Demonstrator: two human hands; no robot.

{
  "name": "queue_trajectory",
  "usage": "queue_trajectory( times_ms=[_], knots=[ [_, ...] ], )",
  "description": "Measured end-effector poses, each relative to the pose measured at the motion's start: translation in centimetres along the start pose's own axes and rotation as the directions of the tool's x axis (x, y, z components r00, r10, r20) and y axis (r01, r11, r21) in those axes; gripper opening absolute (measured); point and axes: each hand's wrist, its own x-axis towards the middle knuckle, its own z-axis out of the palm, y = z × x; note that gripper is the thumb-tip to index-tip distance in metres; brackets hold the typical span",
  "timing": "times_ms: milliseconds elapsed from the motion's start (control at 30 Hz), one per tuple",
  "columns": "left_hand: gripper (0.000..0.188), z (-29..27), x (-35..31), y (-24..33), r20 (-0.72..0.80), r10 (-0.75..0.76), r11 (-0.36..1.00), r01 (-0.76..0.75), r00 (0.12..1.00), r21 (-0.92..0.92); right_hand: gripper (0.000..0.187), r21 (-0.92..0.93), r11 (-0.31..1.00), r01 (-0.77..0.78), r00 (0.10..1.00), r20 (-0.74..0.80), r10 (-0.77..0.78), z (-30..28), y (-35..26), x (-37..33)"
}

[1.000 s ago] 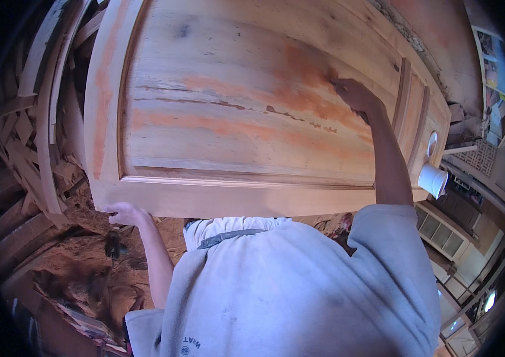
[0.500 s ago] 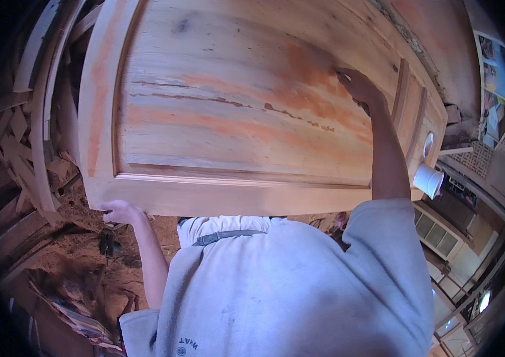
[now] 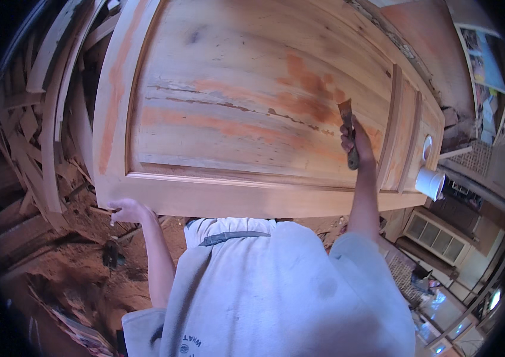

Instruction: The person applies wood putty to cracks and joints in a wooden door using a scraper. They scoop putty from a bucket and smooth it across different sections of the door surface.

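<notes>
A large wooden door panel (image 3: 234,95) lies flat in front of me, its pale boards streaked with orange-brown filler. My right hand (image 3: 355,143) is shut on a putty knife (image 3: 349,131), its blade raised over the filler patches right of the panel's middle. My left hand (image 3: 126,209) rests at the door's near left edge, fingers curled under the frame rail, holding nothing else that I can see.
A white cup (image 3: 430,182) stands at the door's right end near a round hole (image 3: 427,147). Stacked curved wood offcuts (image 3: 38,137) crowd the left. Sawdust and scraps cover the floor (image 3: 80,268). A vented unit (image 3: 437,238) stands at the lower right.
My right hand has drawn back from the panel's filler patch toward me and lifted, so the putty knife now shows upright. The left hand stays at the door's edge.
</notes>
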Motion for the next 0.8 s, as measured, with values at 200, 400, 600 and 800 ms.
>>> queue_trajectory(
  times_ms=[200, 400, 600, 800],
  knots=[
    [0.061, -0.3, 0.3, 0.9, -0.074, 0.001, 0.991, 0.009, 0.997, 0.135, 0.056, 0.507, 0.856, 0.099, 0.973, 0.129, -0.189, 0.7, 12.0, -8.7],
    [0.070, 0.9, 0.4, 0.7, -0.167, 0.059, 0.946, -0.001, 0.984, 0.325, 0.055, 0.762, 0.641, 0.098, 0.973, 0.062, -0.222, -0.9, 21.7, -14.8],
    [0.067, 2.1, 5.7, -2.0, -0.254, 0.058, 0.918, 0.049, 0.966, 0.394, 0.050, 0.810, 0.559, 0.181, 0.946, 0.011, -0.323, -3.7, 26.9, -18.0],
    [0.081, -1.8, 3.1, -2.2, 0.178, 0.072, 0.997, -0.076, 0.981, 0.016, 0.037, 0.741, 0.601, 0.300, 0.953, -0.261, -0.153, -10.3, 33.6, -17.5]
  ],
)
